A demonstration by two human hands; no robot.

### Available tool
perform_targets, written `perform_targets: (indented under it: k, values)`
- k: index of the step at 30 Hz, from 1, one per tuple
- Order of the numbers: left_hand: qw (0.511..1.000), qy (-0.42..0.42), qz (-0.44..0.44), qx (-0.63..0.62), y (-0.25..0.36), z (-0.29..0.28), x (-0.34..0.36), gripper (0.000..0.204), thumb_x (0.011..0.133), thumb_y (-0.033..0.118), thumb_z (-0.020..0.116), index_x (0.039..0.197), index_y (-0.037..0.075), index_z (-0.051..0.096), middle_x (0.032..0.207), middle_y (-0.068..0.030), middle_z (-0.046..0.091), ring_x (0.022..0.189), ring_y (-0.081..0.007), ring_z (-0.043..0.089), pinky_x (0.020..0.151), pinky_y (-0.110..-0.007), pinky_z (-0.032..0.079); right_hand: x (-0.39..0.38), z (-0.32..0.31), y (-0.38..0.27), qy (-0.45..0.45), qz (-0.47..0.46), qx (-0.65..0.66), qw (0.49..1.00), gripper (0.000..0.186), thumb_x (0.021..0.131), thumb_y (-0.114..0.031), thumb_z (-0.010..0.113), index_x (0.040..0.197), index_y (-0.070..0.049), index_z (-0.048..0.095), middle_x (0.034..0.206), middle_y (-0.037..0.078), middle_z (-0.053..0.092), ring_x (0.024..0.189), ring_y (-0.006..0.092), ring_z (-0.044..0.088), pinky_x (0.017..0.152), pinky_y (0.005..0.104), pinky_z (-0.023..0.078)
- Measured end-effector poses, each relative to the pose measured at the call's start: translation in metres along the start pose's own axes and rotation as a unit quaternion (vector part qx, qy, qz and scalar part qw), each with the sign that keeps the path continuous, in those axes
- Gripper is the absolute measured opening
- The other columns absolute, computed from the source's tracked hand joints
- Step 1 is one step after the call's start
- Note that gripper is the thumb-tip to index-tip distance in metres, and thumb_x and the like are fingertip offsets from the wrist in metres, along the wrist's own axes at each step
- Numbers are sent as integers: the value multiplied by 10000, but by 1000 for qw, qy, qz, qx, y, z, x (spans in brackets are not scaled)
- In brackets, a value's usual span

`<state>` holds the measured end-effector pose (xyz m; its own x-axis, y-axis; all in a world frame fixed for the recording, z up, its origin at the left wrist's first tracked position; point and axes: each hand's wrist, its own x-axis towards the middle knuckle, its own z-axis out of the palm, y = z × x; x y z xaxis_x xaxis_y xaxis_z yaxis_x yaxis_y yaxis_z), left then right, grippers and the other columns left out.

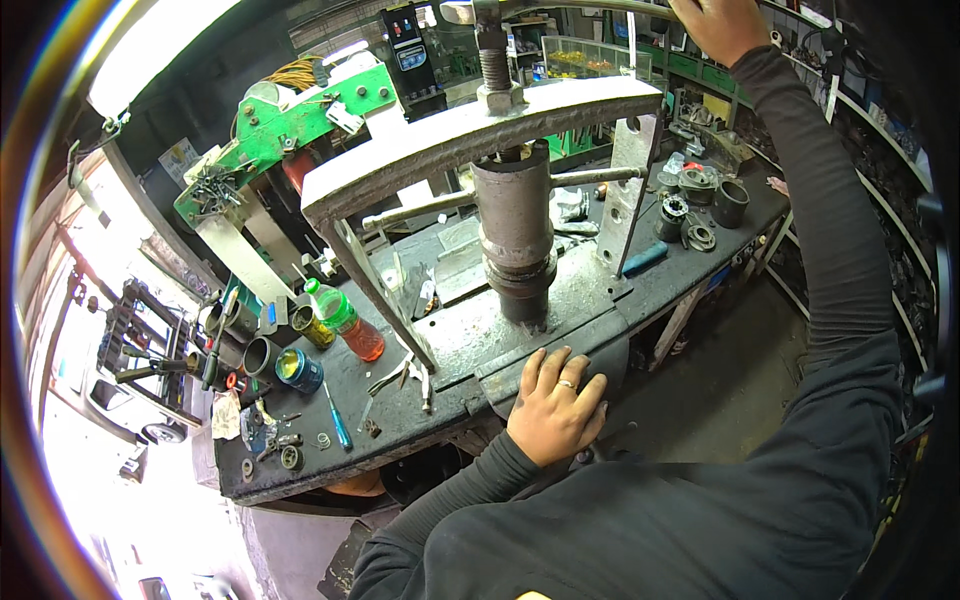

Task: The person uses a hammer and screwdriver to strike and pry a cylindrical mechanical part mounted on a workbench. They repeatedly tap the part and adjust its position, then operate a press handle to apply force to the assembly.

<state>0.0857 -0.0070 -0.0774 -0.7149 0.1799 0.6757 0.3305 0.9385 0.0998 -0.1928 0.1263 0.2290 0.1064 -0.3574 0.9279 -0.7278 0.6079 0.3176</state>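
My left hand (555,408) lies palm down at the front edge of the workbench, just below the steel press base plate (585,345). Its fingers are spread and slightly bent, with a ring on one. Raised at the top right, my right hand (722,30) is closed round the end of a long metal bar (600,6); the picture's edge cuts off part of it. That bar reaches left to the top of a threaded screw (494,68), which passes through the press frame's crossbeam (480,130). Under the beam, a greasy steel cylinder (513,220) stands upright on the base.
Left on the bench (390,430) are a green-capped bottle of red liquid (345,322), a blue jar (298,370), a blue screwdriver (338,422) and pliers (405,372). Round metal parts (700,185) and a blue cylinder (645,258) lie right. A green machine (315,112) stands behind.
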Motion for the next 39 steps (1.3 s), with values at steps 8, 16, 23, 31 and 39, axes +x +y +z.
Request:
perform_targets:
  k: [8, 16, 23, 31, 39]
  values:
    - [999, 12, 39, 10, 1, 11, 11, 344, 758, 284, 706, 1041, 101, 635, 1122, -116, 569, 1149, -345, 503, 1039, -510, 351, 9, 9, 36, -18, -67, -18, 997, 200, 857, -236, 568, 837, -45, 626, 748, 198, 640, 694, 392, 626, 629, 479, 496]
    - [999, 14, 7, 42, 5, 10, 5, 329, 746, 283, 725, 1014, 106, 651, 1124, -103, 567, 1150, -332, 504, 1027, -522, 363, 14, 45, 31, 44, -58, 48, 996, 161, 849, -190, 556, 813, -40, 603, 732, 205, 627, 704, 396, 625, 636, 488, 485]
    - [999, 26, 21, 39, 4, 11, 5, 318, 731, 268, 738, 994, 107, 661, 1095, -100, 579, 1137, -326, 520, 1022, -522, 372, 15, 52, 36, 8, -75, 56, 996, 145, 853, -180, 550, 788, -55, 583, 710, 204, 605, 699, 393, 614, 623, 482, 475]
    - [999, 25, 25, 2, 8, 8, 12, 333, 707, 277, 748, 983, 112, 665, 1083, -99, 597, 1136, -331, 531, 1017, -535, 368, 24, 65, 34, 48, -39, 129, 990, 143, 855, -158, 531, 799, -41, 589, 754, 219, 606, 742, 399, 611, 653, 464, 477]
    - [999, 28, 3, 25, 7, 6, 2, 323, 707, 270, 748, 978, 117, 662, 1095, -92, 598, 1136, -323, 534, 1030, -533, 371, 21, 85, 25, 54, -77, 160, 983, 150, 849, -160, 537, 807, -26, 588, 741, 209, 608, 741, 410, 607, 675, 469, 476]
